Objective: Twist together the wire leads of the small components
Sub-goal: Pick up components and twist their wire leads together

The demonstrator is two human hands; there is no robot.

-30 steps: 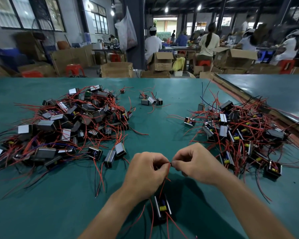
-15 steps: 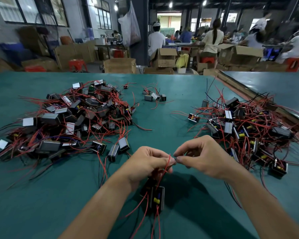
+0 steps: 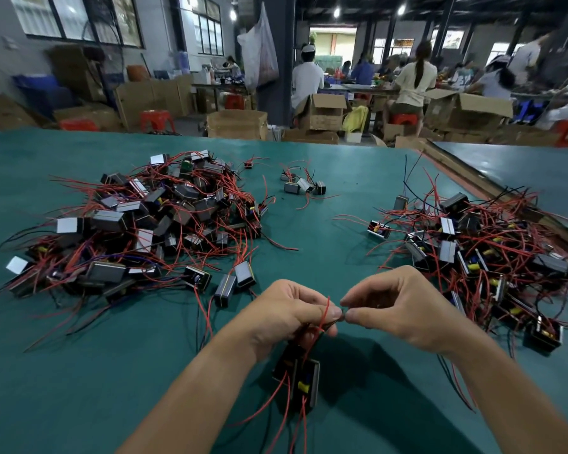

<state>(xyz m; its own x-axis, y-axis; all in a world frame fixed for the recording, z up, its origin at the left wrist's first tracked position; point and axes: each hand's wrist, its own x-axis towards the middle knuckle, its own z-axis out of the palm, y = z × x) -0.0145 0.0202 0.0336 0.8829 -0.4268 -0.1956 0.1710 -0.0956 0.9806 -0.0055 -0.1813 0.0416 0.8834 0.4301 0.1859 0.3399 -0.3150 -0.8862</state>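
Hands have drawn closer since a second ago: the left hand (image 3: 289,311) and right hand (image 3: 404,306) now meet fingertip to fingertip, each pinching thin red insulated wire leads (image 3: 324,314), probably mid-twist, though the joint is too small to see. Their small black boxy component (image 3: 300,380), yellow-marked and hard-edged, has lifted to dangle under the left palm above the matte green table (image 3: 358,224).

We record a teal-covered table (image 3: 325,234). A large pile of wired components (image 3: 145,224) lies left, another pile (image 3: 482,253) right, and a small cluster (image 3: 304,185) lies between, farther back.
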